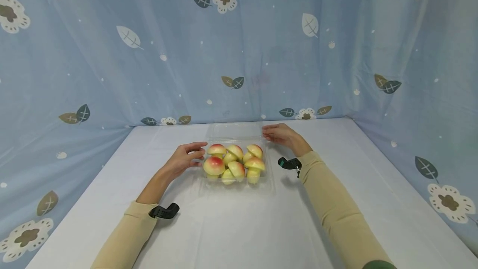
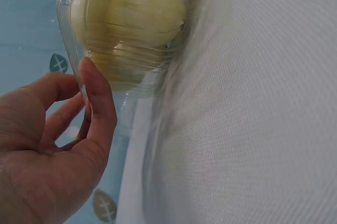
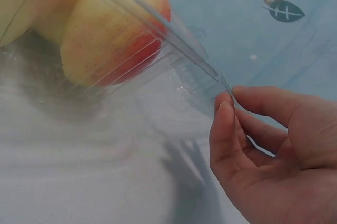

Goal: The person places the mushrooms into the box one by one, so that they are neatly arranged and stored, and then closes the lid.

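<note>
A clear plastic clamshell box point(image 1: 269, 186) stands on the table with its transparent lid point(image 1: 236, 131) folded back toward the curtain. Inside sit several mushroom-shaped pieces point(image 1: 214, 165), pale yellow with red-blushed rounded caps. At the box's left side is the left hand point(image 1: 185, 157); in the left wrist view, its thumb and fingers pinch the thin plastic rim point(image 2: 67, 34). The right hand point(image 1: 282, 135) is at the lid's right edge. Its thumb and a fingertip pinch that clear edge point(image 3: 181, 50) in the right wrist view. Some fingers are partly hidden behind the plastic.
A white cloth covers the table point(image 1: 239, 227). Behind and at both sides hangs a blue curtain point(image 1: 179, 53) with leaves and flowers, close behind the lid. Black wrist-camera mounts point(image 1: 164, 211) stick out inward from both forearms.
</note>
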`<control>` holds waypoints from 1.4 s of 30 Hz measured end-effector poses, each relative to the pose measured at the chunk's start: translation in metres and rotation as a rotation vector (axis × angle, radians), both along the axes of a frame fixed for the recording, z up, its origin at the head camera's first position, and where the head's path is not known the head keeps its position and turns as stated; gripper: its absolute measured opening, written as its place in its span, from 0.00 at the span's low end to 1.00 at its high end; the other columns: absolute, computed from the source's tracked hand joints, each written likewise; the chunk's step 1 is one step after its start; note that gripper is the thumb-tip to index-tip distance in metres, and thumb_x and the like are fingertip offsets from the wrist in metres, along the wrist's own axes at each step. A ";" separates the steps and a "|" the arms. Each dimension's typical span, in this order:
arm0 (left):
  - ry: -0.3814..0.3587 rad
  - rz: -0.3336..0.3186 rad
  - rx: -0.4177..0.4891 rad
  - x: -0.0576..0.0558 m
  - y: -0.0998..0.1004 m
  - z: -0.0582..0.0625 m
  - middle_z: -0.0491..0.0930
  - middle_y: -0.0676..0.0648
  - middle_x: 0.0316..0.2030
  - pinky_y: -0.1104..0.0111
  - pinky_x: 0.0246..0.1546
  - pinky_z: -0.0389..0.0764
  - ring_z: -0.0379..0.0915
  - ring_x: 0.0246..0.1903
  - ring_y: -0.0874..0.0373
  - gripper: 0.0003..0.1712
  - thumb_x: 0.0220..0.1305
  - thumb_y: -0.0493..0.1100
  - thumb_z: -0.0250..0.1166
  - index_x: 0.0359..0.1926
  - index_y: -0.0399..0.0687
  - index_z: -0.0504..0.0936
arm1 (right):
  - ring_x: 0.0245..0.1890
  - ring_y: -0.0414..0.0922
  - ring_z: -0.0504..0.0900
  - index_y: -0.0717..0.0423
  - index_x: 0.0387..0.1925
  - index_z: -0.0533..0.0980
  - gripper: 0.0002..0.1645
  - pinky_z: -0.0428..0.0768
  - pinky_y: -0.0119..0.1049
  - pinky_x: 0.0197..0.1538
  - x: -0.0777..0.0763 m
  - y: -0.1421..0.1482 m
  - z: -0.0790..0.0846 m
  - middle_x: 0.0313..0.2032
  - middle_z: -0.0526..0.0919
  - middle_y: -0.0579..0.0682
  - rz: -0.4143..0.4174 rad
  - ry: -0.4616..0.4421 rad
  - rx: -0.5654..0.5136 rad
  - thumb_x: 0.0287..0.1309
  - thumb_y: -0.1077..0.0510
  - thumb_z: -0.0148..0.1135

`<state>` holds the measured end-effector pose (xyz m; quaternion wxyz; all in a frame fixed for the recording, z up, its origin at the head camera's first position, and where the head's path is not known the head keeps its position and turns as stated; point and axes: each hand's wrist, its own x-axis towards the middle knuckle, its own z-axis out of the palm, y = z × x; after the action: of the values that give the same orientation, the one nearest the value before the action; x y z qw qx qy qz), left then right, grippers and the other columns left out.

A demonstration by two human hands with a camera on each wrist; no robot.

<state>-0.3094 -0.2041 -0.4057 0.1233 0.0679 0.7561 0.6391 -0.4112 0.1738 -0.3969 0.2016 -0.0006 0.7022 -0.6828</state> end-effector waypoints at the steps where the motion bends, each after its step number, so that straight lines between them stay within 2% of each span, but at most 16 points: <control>1: -0.006 0.003 0.006 0.000 0.000 0.000 0.72 0.48 0.46 0.71 0.35 0.85 0.76 0.36 0.61 0.27 0.71 0.40 0.60 0.69 0.42 0.69 | 0.34 0.35 0.82 0.64 0.69 0.64 0.30 0.81 0.25 0.39 0.000 0.000 0.001 0.58 0.77 0.61 0.000 0.001 0.001 0.68 0.63 0.57; 5: -0.008 -0.004 0.025 0.001 -0.001 -0.001 0.73 0.49 0.45 0.71 0.35 0.85 0.76 0.36 0.62 0.28 0.71 0.39 0.59 0.70 0.41 0.68 | 0.35 0.36 0.82 0.62 0.69 0.65 0.30 0.82 0.26 0.41 0.002 -0.001 0.004 0.60 0.75 0.62 0.009 0.006 0.015 0.68 0.63 0.58; 8: -0.009 -0.009 0.042 0.001 -0.002 0.000 0.73 0.49 0.44 0.71 0.34 0.85 0.76 0.35 0.62 0.28 0.71 0.39 0.59 0.70 0.40 0.67 | 0.33 0.36 0.82 0.62 0.70 0.64 0.32 0.82 0.26 0.40 0.003 0.000 0.005 0.51 0.80 0.58 0.021 0.011 -0.001 0.68 0.63 0.58; 12: -0.010 -0.022 0.043 0.001 -0.002 0.002 0.73 0.49 0.43 0.71 0.35 0.85 0.76 0.35 0.61 0.29 0.71 0.38 0.58 0.70 0.40 0.66 | 0.32 0.36 0.82 0.63 0.72 0.60 0.34 0.81 0.26 0.38 0.001 0.002 0.006 0.37 0.84 0.49 0.043 0.030 -0.033 0.68 0.65 0.57; 16: -0.005 -0.033 0.030 0.000 -0.002 0.004 0.72 0.48 0.45 0.71 0.36 0.85 0.76 0.36 0.61 0.28 0.72 0.38 0.57 0.71 0.40 0.65 | 0.38 0.38 0.83 0.58 0.72 0.62 0.34 0.83 0.31 0.47 0.001 0.003 0.010 0.33 0.84 0.43 0.040 0.042 -0.017 0.67 0.65 0.58; 21: -0.006 -0.025 0.019 -0.001 -0.003 0.004 0.72 0.48 0.46 0.70 0.38 0.85 0.75 0.37 0.61 0.27 0.72 0.39 0.57 0.70 0.43 0.67 | 0.44 0.41 0.82 0.54 0.71 0.64 0.33 0.79 0.39 0.59 0.004 0.006 0.017 0.38 0.82 0.44 0.040 0.062 0.025 0.67 0.63 0.60; 26: -0.010 -0.030 0.029 -0.001 -0.004 0.002 0.72 0.49 0.45 0.71 0.37 0.85 0.75 0.37 0.61 0.28 0.71 0.39 0.58 0.70 0.42 0.67 | 0.42 0.39 0.82 0.57 0.72 0.61 0.34 0.73 0.46 0.66 0.006 0.009 0.019 0.51 0.79 0.56 0.073 0.116 0.046 0.68 0.63 0.58; 28: -0.012 -0.029 0.033 -0.001 -0.004 0.001 0.72 0.49 0.45 0.72 0.37 0.84 0.75 0.37 0.61 0.27 0.71 0.39 0.59 0.69 0.42 0.68 | 0.45 0.42 0.83 0.56 0.71 0.62 0.33 0.70 0.50 0.69 0.006 0.010 0.020 0.58 0.75 0.62 0.077 0.130 0.047 0.67 0.63 0.58; 31: -0.012 -0.031 0.032 -0.001 -0.004 0.001 0.73 0.50 0.45 0.72 0.37 0.84 0.75 0.37 0.61 0.27 0.71 0.39 0.59 0.69 0.43 0.68 | 0.54 0.51 0.80 0.56 0.70 0.63 0.32 0.66 0.55 0.71 0.007 0.011 0.022 0.63 0.70 0.66 0.080 0.143 0.042 0.66 0.63 0.60; 34: -0.014 -0.031 0.034 -0.001 -0.004 0.001 0.73 0.50 0.45 0.72 0.36 0.84 0.75 0.37 0.61 0.28 0.71 0.40 0.60 0.69 0.43 0.68 | 0.61 0.57 0.75 0.56 0.70 0.63 0.32 0.65 0.58 0.71 0.009 0.013 0.026 0.66 0.68 0.65 0.096 0.168 0.060 0.66 0.62 0.60; 38: -0.024 -0.029 0.046 -0.002 -0.004 0.001 0.73 0.50 0.45 0.72 0.36 0.84 0.75 0.37 0.61 0.28 0.71 0.39 0.60 0.70 0.42 0.68 | 0.61 0.56 0.74 0.55 0.69 0.65 0.30 0.67 0.58 0.69 0.012 0.017 0.031 0.67 0.66 0.62 0.120 0.191 0.089 0.68 0.60 0.59; 42: -0.031 -0.017 0.051 -0.002 -0.004 0.000 0.73 0.50 0.45 0.72 0.36 0.84 0.75 0.36 0.61 0.28 0.71 0.39 0.60 0.70 0.41 0.67 | 0.55 0.50 0.78 0.55 0.68 0.65 0.28 0.78 0.46 0.60 0.016 0.020 0.038 0.65 0.69 0.61 0.154 0.225 0.119 0.69 0.59 0.58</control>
<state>-0.3110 -0.2082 -0.4058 0.1384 0.0676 0.7372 0.6579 -0.3955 0.1934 -0.3589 0.1731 -0.1190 0.7575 -0.6182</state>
